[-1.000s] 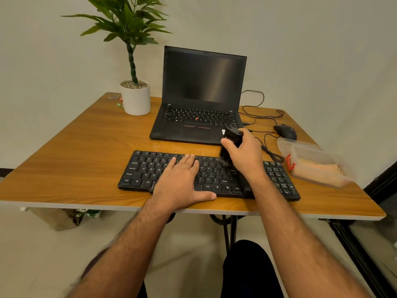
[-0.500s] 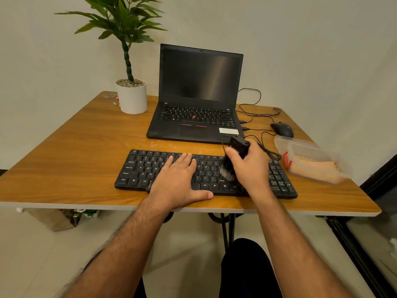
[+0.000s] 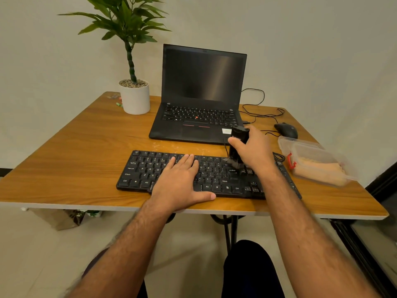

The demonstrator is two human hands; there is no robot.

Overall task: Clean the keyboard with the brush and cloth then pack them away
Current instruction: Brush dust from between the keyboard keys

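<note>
A black keyboard [image 3: 139, 171] lies near the front edge of the wooden table [image 3: 75, 147]. My left hand [image 3: 180, 181] rests flat on its middle keys, fingers straight, thumb over the front edge. My right hand [image 3: 255, 151] grips a black brush [image 3: 237, 143] by its handle, bristles down on the keys at the upper right of the main block. A clear plastic box [image 3: 311, 160] with a red latch sits to the right, with a beige cloth [image 3: 320, 171] inside it.
An open black laptop [image 3: 202, 93] stands behind the keyboard. A potted plant [image 3: 134, 95] is at the back left. A black mouse [image 3: 286, 130] and loose cables [image 3: 257, 112] lie at the back right. Pale crumbs dot the table between laptop and keyboard.
The brush swept toward me over the right keys half a second ago, then moved back up to the upper rows. My left hand stayed in place on the keyboard.
</note>
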